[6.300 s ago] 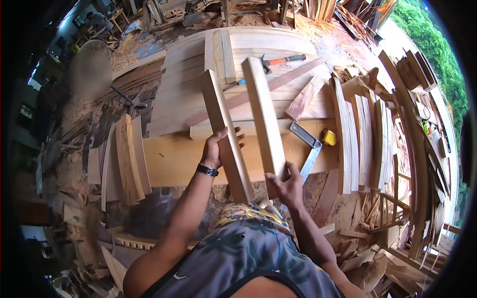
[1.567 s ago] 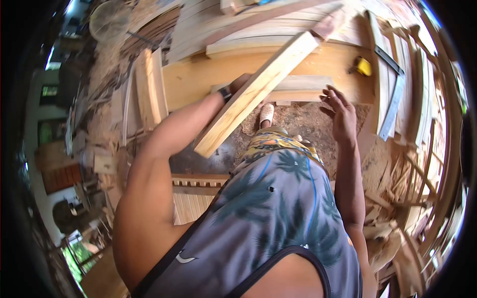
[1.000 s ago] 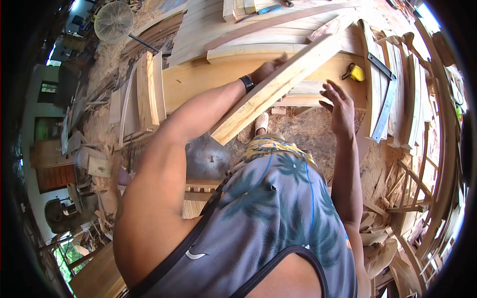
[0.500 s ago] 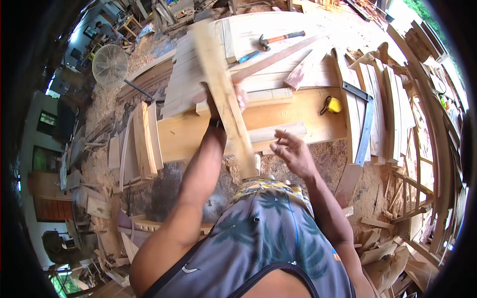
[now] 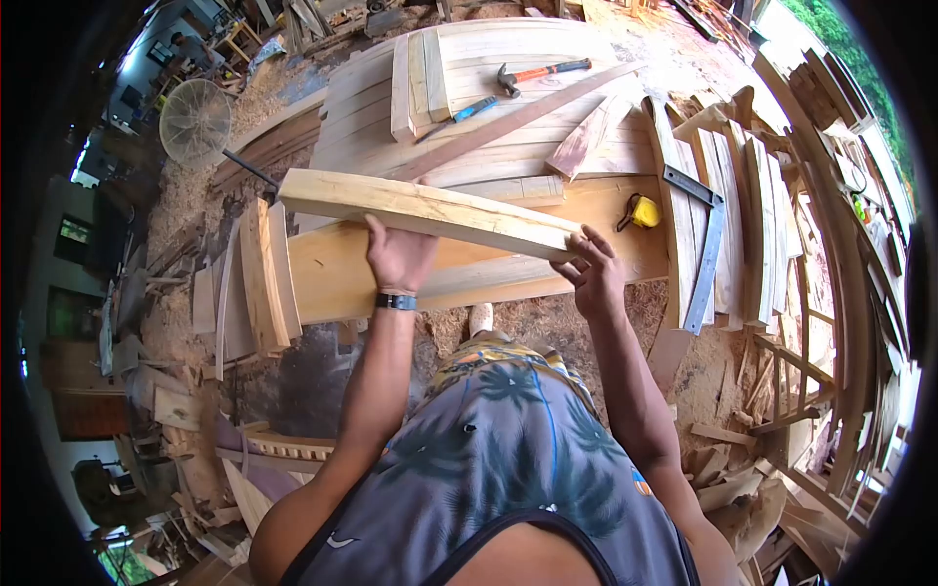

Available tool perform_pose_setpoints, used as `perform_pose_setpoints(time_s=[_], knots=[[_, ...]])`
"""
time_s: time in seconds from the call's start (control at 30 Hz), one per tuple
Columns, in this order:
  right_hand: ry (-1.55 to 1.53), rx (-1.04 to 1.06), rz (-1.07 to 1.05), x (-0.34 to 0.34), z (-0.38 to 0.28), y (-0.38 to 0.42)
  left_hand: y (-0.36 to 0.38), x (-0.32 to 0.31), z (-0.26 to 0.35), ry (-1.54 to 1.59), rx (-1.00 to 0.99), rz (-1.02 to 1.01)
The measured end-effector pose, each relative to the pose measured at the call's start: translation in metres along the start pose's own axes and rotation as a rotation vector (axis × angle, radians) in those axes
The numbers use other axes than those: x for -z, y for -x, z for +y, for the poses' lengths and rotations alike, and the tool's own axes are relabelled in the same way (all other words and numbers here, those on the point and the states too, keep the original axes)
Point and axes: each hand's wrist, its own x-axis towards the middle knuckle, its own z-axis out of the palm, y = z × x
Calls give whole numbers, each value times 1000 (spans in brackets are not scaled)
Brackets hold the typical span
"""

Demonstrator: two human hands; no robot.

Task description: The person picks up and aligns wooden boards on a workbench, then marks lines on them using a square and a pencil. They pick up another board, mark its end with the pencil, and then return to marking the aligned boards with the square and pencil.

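Observation:
A slightly curved, pale wooden piece is held crosswise above the bench, its left end a little higher in view. My left hand, with a dark watch on the wrist, supports it from below near the middle, thumb up against its near side; the other fingers are hidden behind it. The right end is gripped between the thumb and fingers of my right hand. Beneath the piece lies a wide yellowish board across the bench.
On the boards beyond lie a hammer, a blue-handled tool and a reddish wedge of wood. A yellow tape measure and a metal square are at the right. Curved wooden pieces stand at the left.
The wooden piece has swung from nearly upright in view to crosswise. My right hand, free before, now grips its right end. My left hand has turned and now supports it from below.

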Motion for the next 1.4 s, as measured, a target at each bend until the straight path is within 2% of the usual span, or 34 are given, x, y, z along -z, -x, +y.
perform_pose_setpoints(time_s=[0.03,0.1,0.13,0.2,0.23,0.3,0.33,0.37,0.43,0.5,0.57,0.6,0.7,0.8,1.4], knots=[[13,-9,3,1,-3,-4,4,2,14,-120,-18,52],[95,35,2,7,-15,-17,16,15,58,-174,-170,292],[95,36,17,12,-17,-27,24,30,75,-164,-165,309],[177,24,31,16,-17,-46,38,70,95,-429,-235,463],[224,16,51,14,-16,-57,38,80,100,-417,-220,466],[292,20,51,20,-8,-82,44,99,105,-612,-82,788],[303,-6,49,19,-7,-89,44,105,110,-639,4,854],[322,-12,52,19,-6,-96,45,112,113,-622,8,865],[500,-30,94,17,-1,-112,42,107,115,-851,160,844],[585,-3,118,22,6,-125,43,100,110,-916,154,846],[735,-47,147,24,8,-139,37,94,109,-1064,260,941],[796,-84,185,18,5,-137,33,94,106,-1079,234,993],[680,-107,212,22,10,-144,29,84,102,-1218,235,1004],[717,-123,222,22,9,-145,22,74,102,-1352,293,1058],[757,-121,283,20,11,-140,16,99,108,-1391,345,965]])
